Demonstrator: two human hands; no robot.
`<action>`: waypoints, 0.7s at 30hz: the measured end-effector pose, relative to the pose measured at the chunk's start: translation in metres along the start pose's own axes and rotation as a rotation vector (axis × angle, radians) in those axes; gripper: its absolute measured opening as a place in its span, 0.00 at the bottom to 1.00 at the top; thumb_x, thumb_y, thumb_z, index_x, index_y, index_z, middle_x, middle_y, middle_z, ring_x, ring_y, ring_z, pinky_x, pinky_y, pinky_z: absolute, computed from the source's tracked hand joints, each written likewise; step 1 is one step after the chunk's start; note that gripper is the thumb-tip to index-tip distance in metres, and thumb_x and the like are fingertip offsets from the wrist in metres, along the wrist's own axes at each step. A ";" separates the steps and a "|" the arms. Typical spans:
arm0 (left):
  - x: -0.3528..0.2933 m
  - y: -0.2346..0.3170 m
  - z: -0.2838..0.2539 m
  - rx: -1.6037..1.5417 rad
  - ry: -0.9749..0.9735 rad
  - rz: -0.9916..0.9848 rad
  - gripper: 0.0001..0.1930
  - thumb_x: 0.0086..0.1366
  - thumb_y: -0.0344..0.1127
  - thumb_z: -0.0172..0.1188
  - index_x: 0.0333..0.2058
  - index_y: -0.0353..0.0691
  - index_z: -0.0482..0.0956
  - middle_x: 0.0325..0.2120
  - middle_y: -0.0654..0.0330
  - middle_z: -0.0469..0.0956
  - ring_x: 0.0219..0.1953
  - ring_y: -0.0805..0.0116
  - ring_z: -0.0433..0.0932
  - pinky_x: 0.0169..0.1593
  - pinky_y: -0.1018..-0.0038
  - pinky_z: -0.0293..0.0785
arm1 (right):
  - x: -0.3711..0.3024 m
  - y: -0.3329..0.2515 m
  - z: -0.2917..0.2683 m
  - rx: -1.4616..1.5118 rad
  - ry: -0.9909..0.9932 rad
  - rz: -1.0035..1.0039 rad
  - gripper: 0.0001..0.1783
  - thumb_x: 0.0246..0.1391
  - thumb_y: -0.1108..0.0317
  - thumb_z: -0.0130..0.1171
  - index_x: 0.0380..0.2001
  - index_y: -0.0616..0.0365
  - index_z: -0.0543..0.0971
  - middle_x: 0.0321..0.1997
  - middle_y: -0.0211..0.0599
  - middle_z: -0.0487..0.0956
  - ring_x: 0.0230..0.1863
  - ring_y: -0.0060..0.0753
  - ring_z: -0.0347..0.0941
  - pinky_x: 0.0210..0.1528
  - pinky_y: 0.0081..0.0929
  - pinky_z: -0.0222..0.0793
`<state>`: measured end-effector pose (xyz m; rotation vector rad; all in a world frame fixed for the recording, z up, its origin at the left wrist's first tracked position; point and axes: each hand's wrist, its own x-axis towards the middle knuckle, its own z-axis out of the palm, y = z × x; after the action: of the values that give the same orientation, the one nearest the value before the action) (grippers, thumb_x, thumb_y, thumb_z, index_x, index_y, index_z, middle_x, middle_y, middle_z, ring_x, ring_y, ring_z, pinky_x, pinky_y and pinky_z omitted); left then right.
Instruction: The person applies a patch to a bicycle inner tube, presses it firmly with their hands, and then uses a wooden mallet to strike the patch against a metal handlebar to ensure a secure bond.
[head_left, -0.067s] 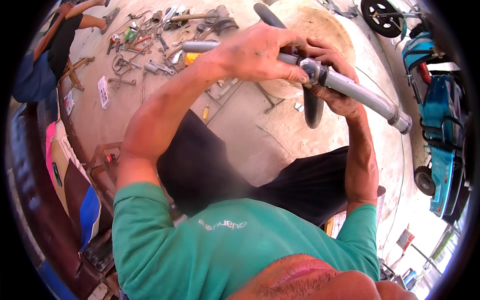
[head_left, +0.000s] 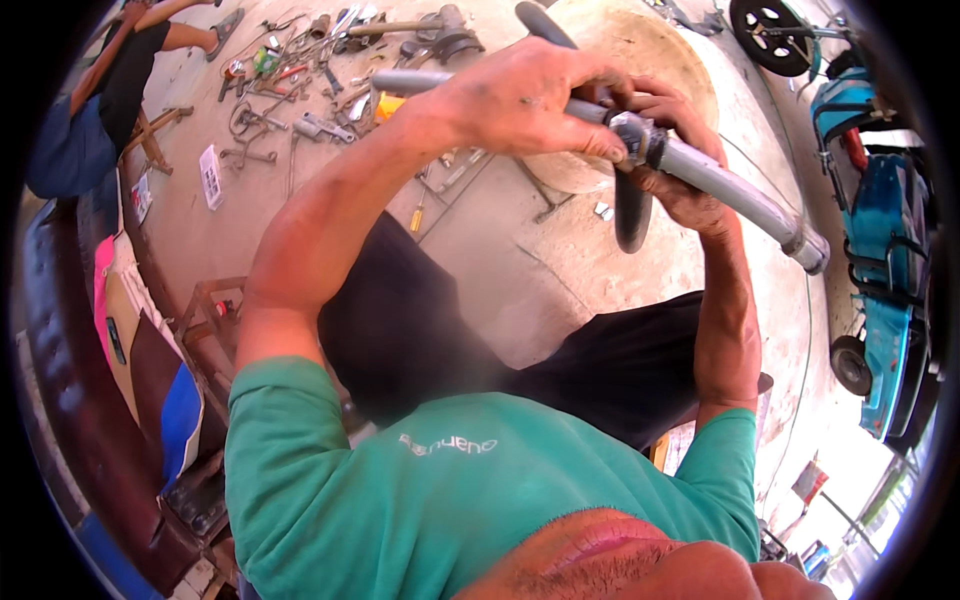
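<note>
Head view: the left hand (head_left: 530,95) is gripping the grey metal tube (head_left: 725,185) from above, beside the dark collar (head_left: 632,135). Its thumb is pressing against the near side of the collar, and its forefinger is curling over the tube; its other fingertips are lying out of sight, so their state cannot be told. The right hand (head_left: 690,205) is clasping the tube at the collar, its fingers bending over from the far side and its thumb bracing from below. The tube is thus lying within both sets of fingers, slanting down to the right, its ringed end projecting past the right fingers. A black curved bar (head_left: 633,215) is crossing behind the tube at the fingers, one end showing above the left fingers and the other below the right thumb; whether it is joined to the tube cannot be told. A round pale slab (head_left: 690,60) is sitting beyond the fingers. Left of the left fingers, loose tools (head_left: 300,75) are lying scattered on the floor (head_left: 520,230). A yellow-handled screwdriver (head_left: 417,218) is lying nearer the body than the left fingers. Well to the right of the right fingers, a teal vehicle (head_left: 885,260) is standing
</note>
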<state>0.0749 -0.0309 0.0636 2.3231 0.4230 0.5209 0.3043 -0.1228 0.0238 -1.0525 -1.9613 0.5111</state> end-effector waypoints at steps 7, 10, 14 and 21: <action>0.008 0.001 -0.013 -0.145 -0.093 0.134 0.21 0.61 0.37 0.65 0.53 0.42 0.78 0.42 0.50 0.82 0.44 0.54 0.81 0.49 0.67 0.75 | -0.001 -0.011 -0.004 0.153 -0.021 0.224 0.22 0.48 0.62 0.73 0.43 0.61 0.77 0.45 0.38 0.79 0.44 0.33 0.75 0.47 0.31 0.72; 0.011 -0.007 -0.012 -0.179 -0.083 0.159 0.18 0.61 0.36 0.64 0.49 0.39 0.79 0.38 0.50 0.82 0.42 0.55 0.82 0.46 0.66 0.76 | 0.002 -0.001 0.007 0.238 0.069 0.091 0.19 0.49 0.64 0.72 0.41 0.61 0.78 0.40 0.34 0.80 0.41 0.28 0.75 0.46 0.28 0.71; 0.013 -0.011 -0.007 -0.167 -0.099 0.143 0.16 0.62 0.36 0.64 0.48 0.39 0.79 0.36 0.50 0.82 0.40 0.57 0.82 0.45 0.67 0.76 | -0.008 0.000 0.003 0.278 -0.032 0.384 0.16 0.50 0.66 0.72 0.39 0.59 0.78 0.36 0.31 0.80 0.38 0.21 0.73 0.42 0.23 0.70; 0.014 -0.019 -0.006 -0.328 -0.183 0.039 0.14 0.61 0.33 0.65 0.45 0.37 0.81 0.36 0.52 0.83 0.39 0.64 0.82 0.44 0.70 0.76 | -0.008 0.005 0.018 0.354 -0.076 0.418 0.12 0.55 0.65 0.65 0.39 0.59 0.77 0.33 0.29 0.77 0.36 0.21 0.71 0.40 0.24 0.68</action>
<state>0.0816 -0.0084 0.0580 2.0428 0.1886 0.3614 0.2947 -0.1256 0.0067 -1.2233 -1.6300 1.0970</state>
